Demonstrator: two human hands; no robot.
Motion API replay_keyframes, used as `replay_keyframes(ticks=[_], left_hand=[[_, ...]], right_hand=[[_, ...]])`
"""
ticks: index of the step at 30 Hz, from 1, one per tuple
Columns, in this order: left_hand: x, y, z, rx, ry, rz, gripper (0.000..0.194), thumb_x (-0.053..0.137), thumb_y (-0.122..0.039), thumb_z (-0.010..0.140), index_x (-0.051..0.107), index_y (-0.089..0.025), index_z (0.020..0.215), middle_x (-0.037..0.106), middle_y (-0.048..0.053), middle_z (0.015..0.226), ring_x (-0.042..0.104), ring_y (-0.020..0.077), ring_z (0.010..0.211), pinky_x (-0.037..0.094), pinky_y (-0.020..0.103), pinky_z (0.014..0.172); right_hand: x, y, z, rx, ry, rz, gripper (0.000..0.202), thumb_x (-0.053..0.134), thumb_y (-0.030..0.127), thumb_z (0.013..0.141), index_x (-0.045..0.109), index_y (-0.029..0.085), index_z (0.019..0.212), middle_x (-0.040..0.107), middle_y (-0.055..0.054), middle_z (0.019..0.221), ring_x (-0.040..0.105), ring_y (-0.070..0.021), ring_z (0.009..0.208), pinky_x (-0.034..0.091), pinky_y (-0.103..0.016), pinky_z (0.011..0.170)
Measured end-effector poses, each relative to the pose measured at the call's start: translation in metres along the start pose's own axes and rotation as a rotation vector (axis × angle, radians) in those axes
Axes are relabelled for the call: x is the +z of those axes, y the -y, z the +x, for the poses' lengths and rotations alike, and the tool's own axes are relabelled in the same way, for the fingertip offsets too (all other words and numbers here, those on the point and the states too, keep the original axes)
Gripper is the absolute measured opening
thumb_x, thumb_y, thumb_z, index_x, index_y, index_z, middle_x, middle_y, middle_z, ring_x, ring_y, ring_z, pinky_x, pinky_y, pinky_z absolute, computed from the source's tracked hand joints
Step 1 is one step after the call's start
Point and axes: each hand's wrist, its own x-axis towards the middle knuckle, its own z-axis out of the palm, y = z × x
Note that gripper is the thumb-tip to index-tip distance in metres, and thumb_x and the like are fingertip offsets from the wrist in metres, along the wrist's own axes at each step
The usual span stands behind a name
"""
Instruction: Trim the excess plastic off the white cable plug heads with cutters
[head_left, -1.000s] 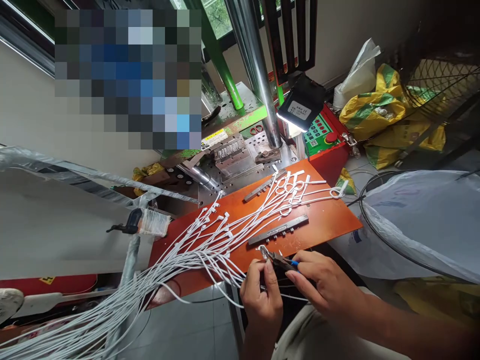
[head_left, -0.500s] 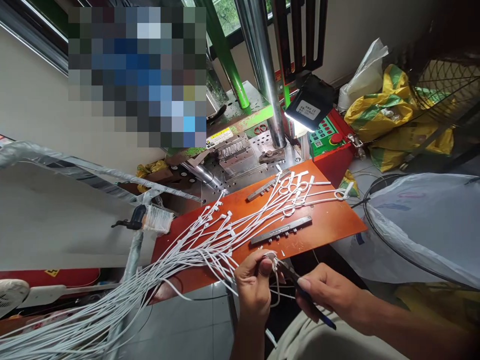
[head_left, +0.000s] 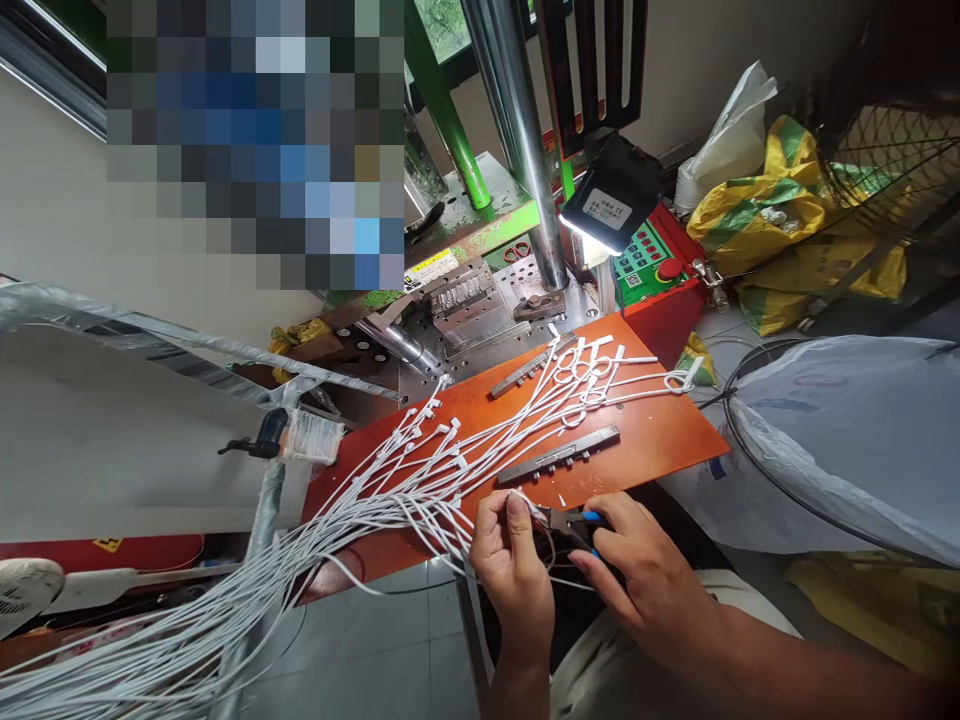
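Pinched between thumb and fingers of my left hand (head_left: 514, 565) is the end of a white cable (head_left: 551, 550), just off the near edge of the orange board (head_left: 667, 430). My right hand (head_left: 649, 560) grips blue-handled pliers (head_left: 561, 522), their jaws pointing left at the cable end. Whether the jaws touch the cable, I cannot tell. Beyond my hands, a bundle of white cables (head_left: 352, 515) with small connectors and looped ends lies across the board. A dark metal bar with pegs (head_left: 559, 455) rests closest to my hands, and a second pegged bar (head_left: 525, 370) lies farther back.
Behind the board stands a press with a metal bed (head_left: 480, 310) and steel column (head_left: 551, 250). A lit lamp (head_left: 611, 200) hangs by a green control panel (head_left: 649, 262). At right are a large white bag (head_left: 847, 440) and yellow sacks (head_left: 757, 215). A wrapped frame (head_left: 187, 340) stands left.
The pliers have turned in my right hand, from handles slanting down toward me to lying nearly level. The right-hand fingers have spread around the handles. My left hand has rotated, its thumb now upright.
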Motion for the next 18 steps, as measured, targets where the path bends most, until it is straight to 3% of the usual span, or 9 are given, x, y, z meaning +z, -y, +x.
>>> replay_keyframes(ticks=[4, 8, 13, 18], left_hand=[[0.002, 0.002, -0.003, 0.017, -0.026, 0.004, 0.036, 0.074, -0.055, 0.104, 0.071, -0.022, 0.088, 0.063, -0.001, 0.080, 0.055, 0.0169, 0.073, 0.048, 0.025, 0.071], [0.000, 0.001, -0.007, -0.004, -0.010, -0.006, 0.041, 0.076, -0.061, 0.101, 0.071, -0.022, 0.088, 0.064, -0.001, 0.080, 0.056, 0.0169, 0.071, 0.049, 0.025, 0.069], [0.003, 0.006, -0.007, -0.305, 0.126, -0.217, 0.056, 0.073, -0.074, 0.097, 0.057, -0.022, 0.081, 0.053, -0.006, 0.063, 0.045, 0.0105, 0.052, 0.039, 0.020, 0.050], [0.006, 0.006, -0.001, -0.562, 0.161, -0.404, 0.070, 0.091, -0.076, 0.077, 0.051, -0.020, 0.075, 0.047, -0.008, 0.059, 0.031, 0.0035, 0.046, 0.024, 0.014, 0.043]], right_hand=[[0.004, 0.002, 0.001, -0.046, -0.043, -0.113, 0.030, 0.055, 0.030, 0.114, 0.069, 0.020, 0.090, 0.070, -0.015, 0.118, 0.065, -0.0307, 0.107, 0.057, -0.049, 0.094], [0.002, 0.002, 0.004, -0.055, -0.039, -0.097, 0.036, 0.051, 0.031, 0.116, 0.065, 0.020, 0.085, 0.071, -0.012, 0.110, 0.066, -0.0262, 0.098, 0.056, -0.041, 0.085], [-0.004, -0.004, 0.007, -0.070, 0.004, 0.005, 0.046, 0.047, 0.034, 0.119, 0.056, 0.021, 0.076, 0.065, -0.006, 0.089, 0.062, -0.0190, 0.079, 0.049, -0.033, 0.072], [-0.010, -0.018, 0.009, -0.082, 0.054, 0.122, 0.048, 0.047, 0.033, 0.119, 0.052, 0.022, 0.073, 0.063, -0.003, 0.083, 0.061, -0.0171, 0.074, 0.045, -0.031, 0.069]])
